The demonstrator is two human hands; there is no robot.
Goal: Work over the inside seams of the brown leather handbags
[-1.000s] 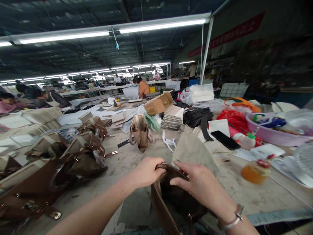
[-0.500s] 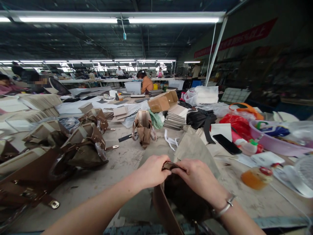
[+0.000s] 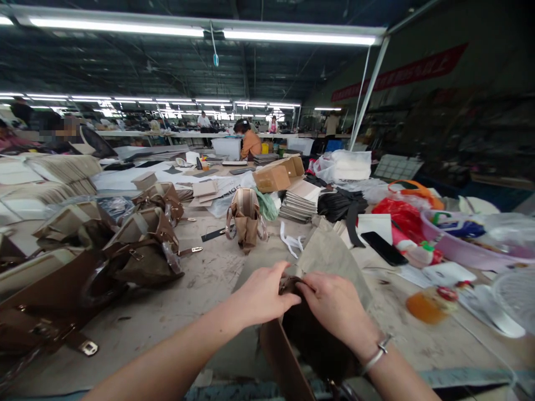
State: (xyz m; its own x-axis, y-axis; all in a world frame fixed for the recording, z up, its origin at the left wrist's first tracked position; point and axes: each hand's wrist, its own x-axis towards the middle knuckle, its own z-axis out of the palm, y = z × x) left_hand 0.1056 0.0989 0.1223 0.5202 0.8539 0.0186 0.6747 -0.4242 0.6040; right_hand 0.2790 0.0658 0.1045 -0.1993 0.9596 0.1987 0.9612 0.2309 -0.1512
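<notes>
A brown handbag point(image 3: 278, 348) with a dark inside stands at the table's near edge, its lower part cut off by the frame. At its far rim, my right hand point(image 3: 334, 303) pinches the edge between thumb and fingers; a metal bracelet is on that wrist. My left hand point(image 3: 261, 295) is at the same rim from the left, thumb and forefinger apart with the folded edge in the gap between them. Whether its other fingers touch the bag is hidden. Grey-green sheet material point(image 3: 334, 256) lies beneath and beyond the bag.
Several brown handbags point(image 3: 146, 256) crowd the left side, and another small bag point(image 3: 246, 220) stands ahead. On the right lie a black phone point(image 3: 383, 248), a jar of orange liquid point(image 3: 430, 305) and a pink basin point(image 3: 455, 245). Stacked cards point(image 3: 298, 200) and a cardboard box point(image 3: 278, 174) sit farther back.
The thumb and forefinger of my left hand have spread from a pinch on the rim. My right hand still grips the edge. The view has shifted slightly.
</notes>
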